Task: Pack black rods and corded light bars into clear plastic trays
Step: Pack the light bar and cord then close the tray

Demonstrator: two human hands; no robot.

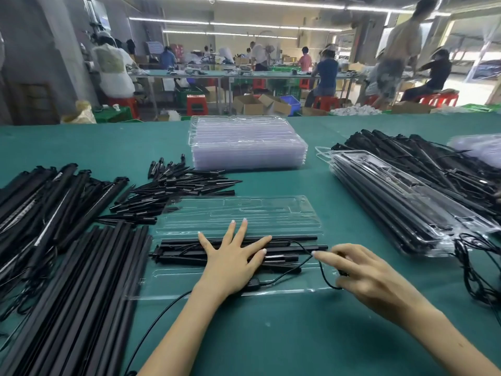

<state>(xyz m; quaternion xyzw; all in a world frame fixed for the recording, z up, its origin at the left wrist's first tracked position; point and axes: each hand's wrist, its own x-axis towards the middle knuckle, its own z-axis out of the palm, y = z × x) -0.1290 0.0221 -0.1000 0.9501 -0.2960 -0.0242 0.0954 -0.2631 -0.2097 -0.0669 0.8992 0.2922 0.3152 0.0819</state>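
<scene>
An opened clear plastic tray (244, 213) lies on the green table in front of me. Black rods and a light bar (292, 249) lie in its near half. My left hand (230, 256) presses flat on them with fingers spread. A thin black cord (322, 272) runs from the bar, past an inline switch (253, 282), off the tray's right end. My right hand (363, 272) grips that cord, its fingers curled and its forefinger pointing at the rods.
Long black rods (89, 289) and corded bars (40, 202) are piled at the left, short black spikes (173, 188) behind them. Empty trays (246, 145) are stacked at the far centre. Filled trays (401, 202) and more corded bars (423, 156) lie at the right.
</scene>
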